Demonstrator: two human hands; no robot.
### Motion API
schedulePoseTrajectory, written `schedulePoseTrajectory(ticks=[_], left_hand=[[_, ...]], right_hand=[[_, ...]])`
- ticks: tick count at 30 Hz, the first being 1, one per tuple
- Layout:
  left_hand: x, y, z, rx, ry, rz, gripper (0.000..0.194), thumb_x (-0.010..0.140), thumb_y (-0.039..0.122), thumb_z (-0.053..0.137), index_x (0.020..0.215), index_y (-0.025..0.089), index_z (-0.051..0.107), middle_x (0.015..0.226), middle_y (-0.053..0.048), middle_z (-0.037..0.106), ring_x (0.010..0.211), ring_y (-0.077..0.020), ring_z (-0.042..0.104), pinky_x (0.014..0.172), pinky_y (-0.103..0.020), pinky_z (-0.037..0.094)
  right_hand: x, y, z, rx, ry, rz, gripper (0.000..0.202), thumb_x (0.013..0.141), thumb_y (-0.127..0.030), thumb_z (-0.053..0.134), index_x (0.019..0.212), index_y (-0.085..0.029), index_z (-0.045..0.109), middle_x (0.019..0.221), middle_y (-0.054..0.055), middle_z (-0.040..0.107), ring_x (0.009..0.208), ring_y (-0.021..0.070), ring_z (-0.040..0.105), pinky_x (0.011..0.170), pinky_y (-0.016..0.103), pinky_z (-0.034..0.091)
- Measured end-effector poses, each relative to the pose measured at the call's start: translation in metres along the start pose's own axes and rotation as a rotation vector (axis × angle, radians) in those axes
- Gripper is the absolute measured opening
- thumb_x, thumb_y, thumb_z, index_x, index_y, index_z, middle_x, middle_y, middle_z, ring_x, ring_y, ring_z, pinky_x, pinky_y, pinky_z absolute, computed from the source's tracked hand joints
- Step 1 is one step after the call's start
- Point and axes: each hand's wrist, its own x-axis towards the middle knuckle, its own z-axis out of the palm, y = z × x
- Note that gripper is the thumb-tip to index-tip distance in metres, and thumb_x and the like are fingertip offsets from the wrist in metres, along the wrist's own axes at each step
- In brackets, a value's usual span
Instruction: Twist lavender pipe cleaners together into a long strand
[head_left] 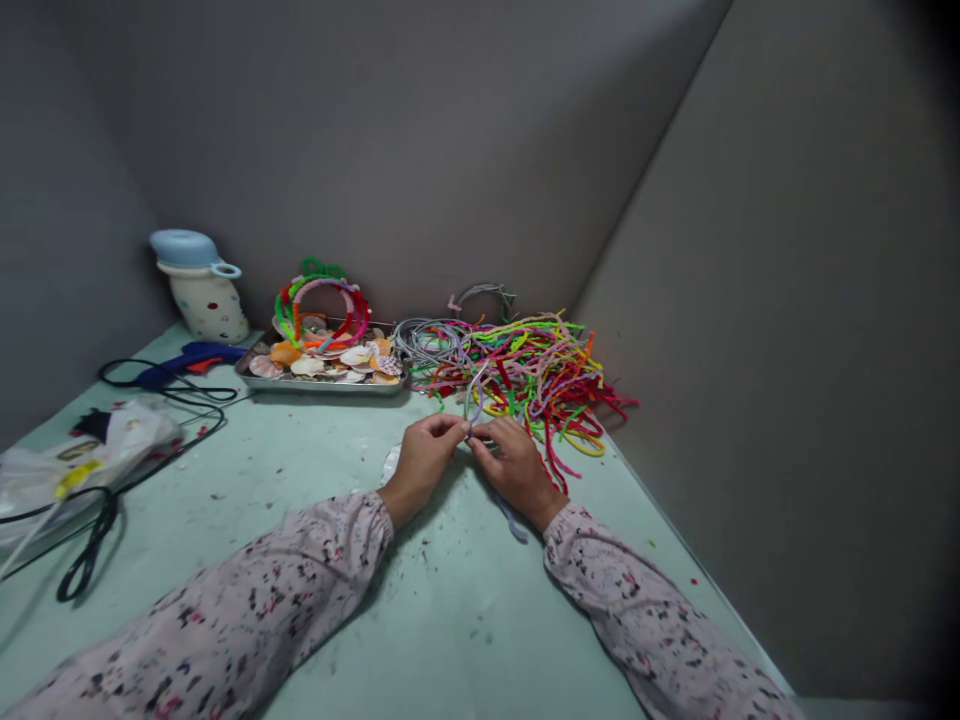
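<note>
My left hand (427, 455) and my right hand (517, 465) meet at the fingertips above the table. Both pinch a thin purple pipe cleaner (511, 518), whose tail hangs down below my right hand. A pale loop of it or of a headband wire rises just beyond my fingers; which one, I cannot tell. Right behind my hands lies a heap of pipe cleaners (540, 360) in pink, red, green, yellow and purple. A white shell-like piece (390, 463) is partly hidden beside my left hand.
A metal tray (330, 388) holds shells (307, 367) and colourful wrapped headbands (352, 310). Grey wire hoops (431, 342) lie beside it. At left are a blue glue gun (180, 365), a black cable (161, 465), a lidded bottle (206, 295) and a plastic bag (112, 440). Walls enclose the table.
</note>
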Motion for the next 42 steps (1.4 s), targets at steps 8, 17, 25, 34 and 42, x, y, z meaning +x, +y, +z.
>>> schedulePoseTrajectory(ticks=[8, 17, 25, 34, 42], left_hand=[[0.001, -0.0017, -0.0002, 0.033, 0.003, 0.027, 0.028, 0.07, 0.039, 0.068, 0.079, 0.013, 0.069, 0.064, -0.001, 0.061, 0.051, -0.0088, 0.044, 0.048, -0.021, 0.033], [0.0004, -0.0007, 0.0002, 0.026, -0.021, 0.031, 0.024, 0.072, 0.038, 0.066, 0.076, 0.014, 0.066, 0.055, 0.004, 0.054, 0.047, -0.0072, 0.041, 0.047, -0.021, 0.033], [-0.0011, 0.003, 0.0014, -0.027, -0.041, -0.004, 0.026, 0.073, 0.039, 0.065, 0.079, 0.014, 0.064, 0.054, 0.005, 0.05, 0.046, -0.0071, 0.039, 0.046, -0.02, 0.031], [0.0006, -0.0035, -0.0003, 0.052, -0.024, 0.038, 0.027, 0.074, 0.041, 0.063, 0.078, 0.014, 0.066, 0.054, 0.004, 0.052, 0.047, -0.0083, 0.041, 0.047, -0.021, 0.031], [0.0005, -0.0012, -0.0003, 0.039, -0.031, 0.04, 0.026, 0.076, 0.038, 0.063, 0.076, 0.013, 0.063, 0.053, 0.005, 0.048, 0.048, -0.0076, 0.039, 0.047, -0.02, 0.029]], right_hand=[[0.0006, -0.0016, -0.0011, 0.004, 0.003, 0.004, 0.011, 0.089, -0.023, 0.054, 0.092, -0.021, 0.064, 0.083, 0.005, 0.065, 0.081, 0.0201, 0.056, 0.076, 0.035, 0.043], [0.0003, -0.0008, -0.0009, 0.023, 0.002, -0.009, 0.011, 0.09, -0.024, 0.054, 0.094, -0.021, 0.064, 0.085, 0.005, 0.065, 0.083, 0.0204, 0.056, 0.076, 0.035, 0.043], [0.0016, -0.001, -0.0004, 0.03, 0.014, 0.003, 0.012, 0.09, -0.024, 0.053, 0.095, -0.021, 0.064, 0.087, 0.006, 0.066, 0.084, 0.0205, 0.057, 0.078, 0.035, 0.044], [0.0008, 0.0003, 0.0008, 0.018, 0.016, 0.012, 0.011, 0.09, -0.024, 0.054, 0.092, -0.021, 0.064, 0.084, 0.005, 0.066, 0.082, 0.0201, 0.057, 0.076, 0.034, 0.043], [0.0001, -0.0002, 0.0014, 0.041, 0.002, 0.029, 0.011, 0.089, -0.024, 0.055, 0.092, -0.019, 0.064, 0.086, 0.006, 0.066, 0.084, 0.0202, 0.058, 0.078, 0.033, 0.044]])
